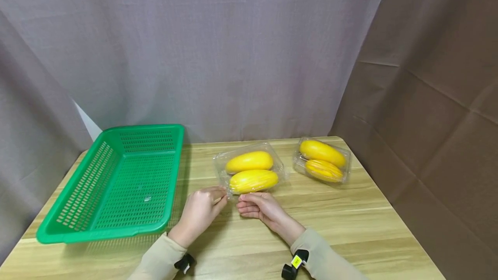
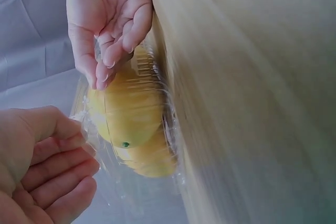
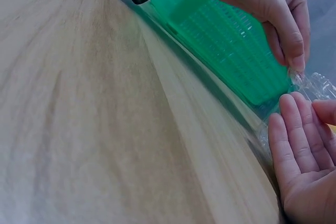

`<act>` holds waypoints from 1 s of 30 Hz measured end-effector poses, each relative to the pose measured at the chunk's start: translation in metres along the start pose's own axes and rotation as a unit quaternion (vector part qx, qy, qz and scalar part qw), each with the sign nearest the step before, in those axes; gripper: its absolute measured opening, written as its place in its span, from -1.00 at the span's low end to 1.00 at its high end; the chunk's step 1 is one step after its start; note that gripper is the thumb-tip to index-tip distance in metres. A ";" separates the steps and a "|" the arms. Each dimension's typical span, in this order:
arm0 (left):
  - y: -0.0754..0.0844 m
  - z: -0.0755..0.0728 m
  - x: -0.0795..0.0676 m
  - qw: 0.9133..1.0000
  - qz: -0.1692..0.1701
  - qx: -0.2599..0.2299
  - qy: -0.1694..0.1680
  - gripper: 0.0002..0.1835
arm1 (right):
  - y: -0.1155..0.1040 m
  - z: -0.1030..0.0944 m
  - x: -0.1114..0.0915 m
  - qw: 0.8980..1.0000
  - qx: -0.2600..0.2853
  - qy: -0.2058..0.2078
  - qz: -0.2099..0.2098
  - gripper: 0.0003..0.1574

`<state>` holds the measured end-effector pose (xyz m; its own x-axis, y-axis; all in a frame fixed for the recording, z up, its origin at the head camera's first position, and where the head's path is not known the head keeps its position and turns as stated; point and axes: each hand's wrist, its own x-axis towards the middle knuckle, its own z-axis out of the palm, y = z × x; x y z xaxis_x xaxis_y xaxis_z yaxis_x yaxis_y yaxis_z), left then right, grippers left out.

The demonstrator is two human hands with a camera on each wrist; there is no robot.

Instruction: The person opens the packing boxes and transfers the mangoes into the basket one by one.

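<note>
Two yellow melons lie side by side in a clear plastic box at the middle of the table. My left hand pinches the box's near left corner between thumb and forefinger, its other fingers curled. Beside it, my right hand has thumb and forefinger together on the front edge of the plastic, with the remaining fingers loosely bent below. In the left wrist view the ribbed plastic wall crosses in front of the melons, and the nearest melon shows a small green end.
A green perforated basket stands on the left of the wooden table. At the back right is a second clear box holding two more yellow melons. Grey cloth hangs behind the table and brown cloth along its right.
</note>
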<state>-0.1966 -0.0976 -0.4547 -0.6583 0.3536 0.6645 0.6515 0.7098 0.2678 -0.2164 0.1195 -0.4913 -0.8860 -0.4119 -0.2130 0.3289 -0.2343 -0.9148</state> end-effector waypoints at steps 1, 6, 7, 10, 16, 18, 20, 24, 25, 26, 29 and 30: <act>-0.001 0.001 0.000 1.000 -0.001 -0.004 0.004 -0.92 | 0.000 0.000 0.000 1.000 0.001 0.002 0.000 -0.68; -0.002 0.002 0.000 1.000 -0.009 -0.017 0.011 -0.90 | 0.001 0.002 0.000 1.000 0.007 0.005 -0.003 -0.72; -0.002 0.002 0.000 1.000 -0.011 -0.018 0.011 -0.90 | 0.001 0.003 0.000 1.000 0.008 0.006 -0.003 -0.74; -0.002 0.003 0.001 1.000 -0.013 -0.016 0.016 -0.90 | 0.001 0.003 0.000 1.000 0.009 0.007 -0.003 -0.75; -0.002 0.004 -0.001 1.000 -0.021 -0.004 0.020 -0.93 | 0.001 0.003 0.002 1.000 0.006 0.008 -0.001 -0.71; -0.001 0.004 -0.001 0.999 -0.029 -0.009 0.019 -0.86 | 0.001 0.002 0.002 1.000 0.003 0.007 -0.002 -0.70; -0.001 0.003 0.000 0.999 -0.040 -0.018 0.014 -0.69 | 0.000 0.001 0.002 1.000 0.000 0.005 -0.003 -0.69; -0.001 0.003 0.003 0.997 -0.068 -0.040 -0.014 -0.24 | -0.001 -0.001 0.001 1.000 0.000 0.001 -0.001 -0.72; -0.001 0.004 0.004 0.996 -0.072 -0.044 -0.025 -0.17 | -0.001 -0.002 0.001 1.000 0.001 0.000 0.001 -0.73; -0.002 0.005 0.005 0.995 -0.076 -0.050 -0.035 -0.12 | -0.001 -0.002 0.001 1.000 0.001 -0.001 0.003 -0.75; -0.003 0.009 0.007 0.994 -0.076 -0.057 -0.058 -0.10 | -0.001 -0.002 0.001 1.000 0.004 -0.005 0.006 -0.76; -0.003 0.010 0.008 0.994 -0.076 -0.055 -0.063 -0.11 | -0.002 -0.001 0.001 1.000 0.005 -0.007 0.007 -0.75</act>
<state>-0.2077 -0.0908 -0.4574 -0.7897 0.3260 0.5198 0.5736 0.6928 0.4370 -0.2181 0.1207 -0.4902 -0.8765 -0.4274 -0.2214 0.3449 -0.2370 -0.9082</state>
